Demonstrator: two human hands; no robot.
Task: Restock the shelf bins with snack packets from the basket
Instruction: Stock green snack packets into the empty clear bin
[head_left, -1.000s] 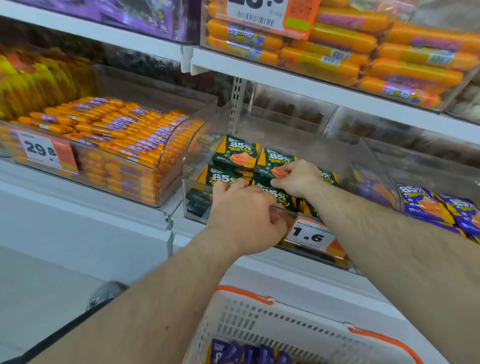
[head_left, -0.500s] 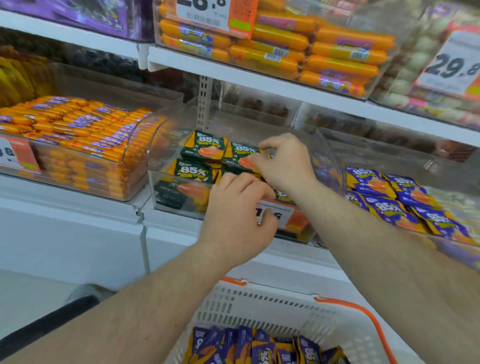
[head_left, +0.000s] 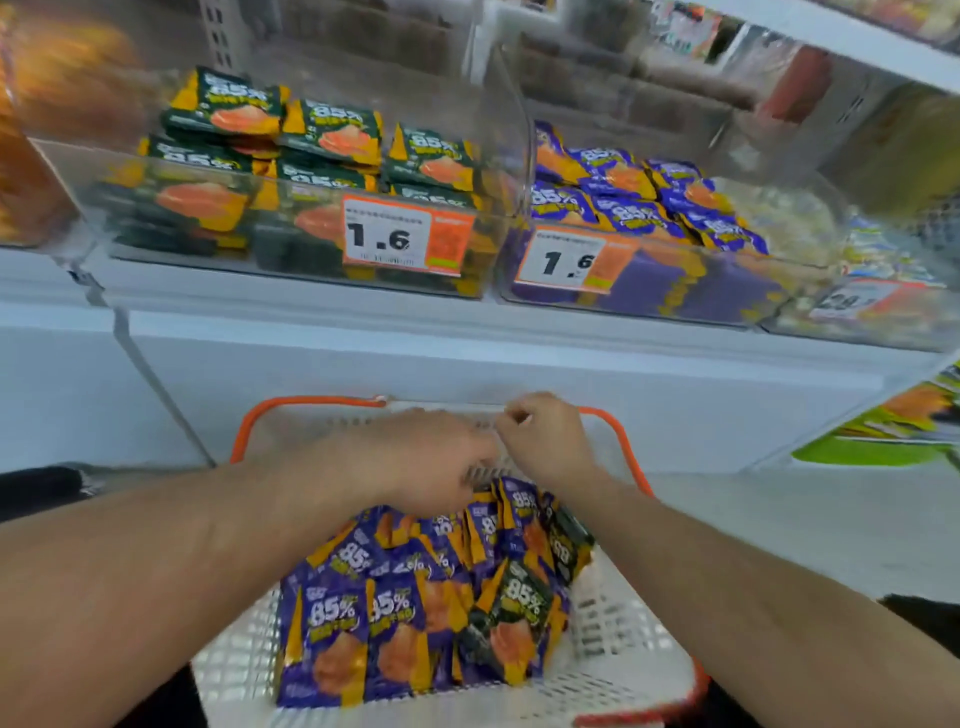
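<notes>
Both forearms reach over the basket (head_left: 613, 670). The left hand (head_left: 415, 462), blurred, hangs over the packets (head_left: 415, 603); its grip can't be told. The right hand (head_left: 545, 447) is curled, holding nothing visible. Packets stand upright, long axes vertical. Above sit the green bin (head_left: 291, 218) and purple bin (head_left: 649, 280).

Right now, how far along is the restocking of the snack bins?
Partway. The green packet bin already holds several stacks. Both hands, left hand and right hand, are over the basket, holding nothing clearly. Left: its many purple packets for the purple packet bin, plus a couple of green ones.
</notes>
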